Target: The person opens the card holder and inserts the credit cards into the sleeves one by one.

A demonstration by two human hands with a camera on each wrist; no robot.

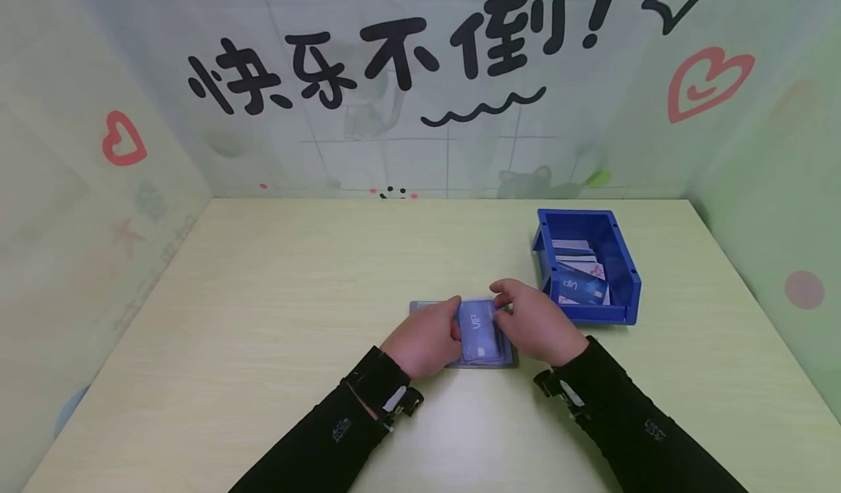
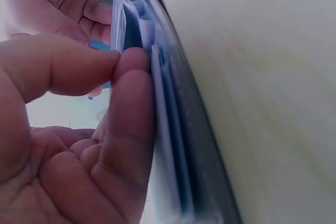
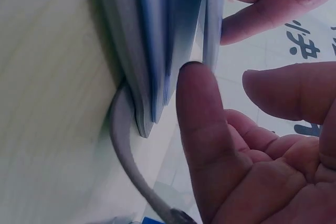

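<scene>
A card holder [image 1: 506, 361] with clear sleeve pages lies open on the table, a blue VIP card [image 1: 477, 326] showing in its top sleeve. My left hand [image 1: 423, 339] is at the left of that page. In the left wrist view its thumb and a finger pinch the edge of a sleeve page [image 2: 119, 24]. On the other side, my right hand [image 1: 535, 321] has a fingertip at the page's edge, with the thumb spread away from it. A grey strap [image 3: 123, 145] with a snap end hangs from the holder's cover in the right wrist view.
Just beyond my right hand stands a blue plastic bin [image 1: 627, 274] holding several cards [image 1: 581, 285], a blue VIP one on top. The pale wood table [image 1: 296, 274] meets printed cloth walls at the back and both sides.
</scene>
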